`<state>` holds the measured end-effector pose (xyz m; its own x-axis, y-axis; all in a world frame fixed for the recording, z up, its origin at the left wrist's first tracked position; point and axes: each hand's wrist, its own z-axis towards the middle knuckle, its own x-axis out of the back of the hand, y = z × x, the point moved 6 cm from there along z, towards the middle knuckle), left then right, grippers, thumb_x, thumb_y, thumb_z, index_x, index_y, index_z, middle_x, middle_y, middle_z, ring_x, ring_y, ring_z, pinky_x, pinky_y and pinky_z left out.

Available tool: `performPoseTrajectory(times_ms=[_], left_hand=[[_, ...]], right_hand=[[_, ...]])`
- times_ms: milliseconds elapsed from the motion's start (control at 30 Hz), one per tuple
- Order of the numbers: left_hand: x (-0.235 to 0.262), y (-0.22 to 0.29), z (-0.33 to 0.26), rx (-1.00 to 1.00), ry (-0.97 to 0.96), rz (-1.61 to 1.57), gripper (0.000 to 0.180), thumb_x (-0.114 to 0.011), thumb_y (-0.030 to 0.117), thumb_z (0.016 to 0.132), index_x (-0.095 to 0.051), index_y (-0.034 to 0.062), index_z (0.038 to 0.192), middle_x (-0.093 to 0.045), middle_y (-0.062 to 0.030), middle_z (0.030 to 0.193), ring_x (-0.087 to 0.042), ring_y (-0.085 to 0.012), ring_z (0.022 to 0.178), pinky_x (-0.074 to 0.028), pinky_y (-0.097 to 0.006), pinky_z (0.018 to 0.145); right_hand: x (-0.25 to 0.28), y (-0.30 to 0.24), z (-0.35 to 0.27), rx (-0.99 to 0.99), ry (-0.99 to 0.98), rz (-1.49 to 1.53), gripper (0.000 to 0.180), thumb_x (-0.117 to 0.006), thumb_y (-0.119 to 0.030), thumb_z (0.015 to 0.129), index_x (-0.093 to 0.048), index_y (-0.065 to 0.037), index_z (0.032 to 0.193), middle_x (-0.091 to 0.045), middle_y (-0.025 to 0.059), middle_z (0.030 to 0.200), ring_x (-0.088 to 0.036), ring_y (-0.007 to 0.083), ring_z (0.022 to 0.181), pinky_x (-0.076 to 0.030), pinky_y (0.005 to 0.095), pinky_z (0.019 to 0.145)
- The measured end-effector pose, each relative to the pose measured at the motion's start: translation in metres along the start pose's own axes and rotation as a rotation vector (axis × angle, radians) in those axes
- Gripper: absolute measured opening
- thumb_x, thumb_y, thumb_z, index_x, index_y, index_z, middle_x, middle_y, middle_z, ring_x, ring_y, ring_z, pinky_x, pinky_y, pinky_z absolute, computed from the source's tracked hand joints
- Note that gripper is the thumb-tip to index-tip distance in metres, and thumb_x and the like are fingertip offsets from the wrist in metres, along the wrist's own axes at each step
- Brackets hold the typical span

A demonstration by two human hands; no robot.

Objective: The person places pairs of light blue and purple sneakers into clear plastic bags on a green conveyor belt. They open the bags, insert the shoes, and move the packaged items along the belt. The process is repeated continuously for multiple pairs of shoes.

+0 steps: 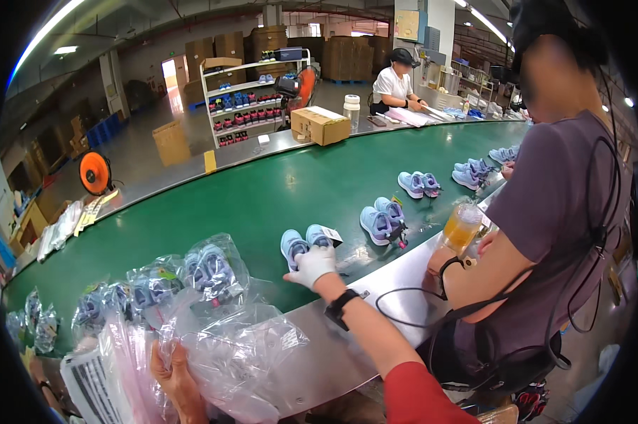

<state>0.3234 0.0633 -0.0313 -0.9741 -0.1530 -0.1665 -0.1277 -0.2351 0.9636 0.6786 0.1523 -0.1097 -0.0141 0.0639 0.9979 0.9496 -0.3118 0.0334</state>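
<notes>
My right hand (313, 267), in a white glove with bare fingertips, reaches over the green belt. Its fingers close on the near side of a pair of light blue sneakers (293, 244) with a white tag. At the lower left, my bare left hand (175, 381) grips a clear plastic bag (252, 343), which spreads loosely over the metal edge. Beside that hand lies a stack of clear bags (117, 353). Just beyond, a bagged pair of sneakers (209, 268) rests on the belt, with several more bagged pairs to its left.
Several unbagged pairs of sneakers (382, 222) line the green belt (262, 187) toward the right. Close on my right stands a co-worker (559, 191), beside a jar of yellow liquid (463, 227). A black cable (404, 321) loops over the metal edge. Across the belt sits a cardboard box (320, 126).
</notes>
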Motion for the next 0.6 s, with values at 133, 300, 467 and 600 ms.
performPoseTrajectory(times_ms=[133,300,467,600], left_hand=[[0.004,-0.002,-0.003,0.043,0.014,0.056,0.039,-0.063,0.012,0.088,-0.049,-0.0030,0.120,-0.056,-0.0034,0.100,-0.052,-0.0087,0.085,-0.043,-0.022,0.076],[0.013,0.005,-0.007,0.098,-0.018,0.029,0.029,-0.060,0.012,0.089,-0.052,-0.0028,0.113,-0.055,-0.0022,0.096,-0.050,-0.0083,0.082,-0.042,-0.022,0.071],[0.001,0.020,-0.007,0.007,0.033,0.154,0.020,-0.057,0.013,0.091,-0.057,-0.0014,0.106,-0.057,0.0012,0.086,-0.049,-0.0055,0.077,-0.039,-0.021,0.065],[-0.017,0.035,-0.005,-0.030,-0.088,0.097,0.018,-0.056,0.012,0.092,-0.060,-0.0010,0.104,-0.058,0.0024,0.085,-0.048,-0.0047,0.075,-0.039,-0.021,0.065]], right_hand=[[-0.018,-0.009,0.015,-0.106,0.282,0.056,0.037,-0.063,-0.049,0.072,-0.070,-0.017,0.090,-0.057,0.0112,0.101,-0.057,0.0286,0.096,-0.037,0.0428,0.087],[-0.023,0.007,0.012,-0.019,0.297,0.192,0.040,-0.061,-0.050,0.073,-0.070,-0.018,0.096,-0.057,0.0156,0.106,-0.058,0.0307,0.097,-0.044,0.0416,0.082],[0.020,0.029,-0.025,0.160,0.389,1.462,0.045,-0.061,-0.046,0.083,-0.066,-0.003,0.097,-0.061,0.0144,0.102,-0.061,0.0252,0.095,-0.048,0.0358,0.082],[0.090,0.000,-0.116,0.394,0.067,2.476,0.072,-0.046,-0.054,0.088,-0.041,0.001,0.134,-0.052,0.0145,0.130,-0.054,0.0284,0.114,-0.046,0.0402,0.095]])
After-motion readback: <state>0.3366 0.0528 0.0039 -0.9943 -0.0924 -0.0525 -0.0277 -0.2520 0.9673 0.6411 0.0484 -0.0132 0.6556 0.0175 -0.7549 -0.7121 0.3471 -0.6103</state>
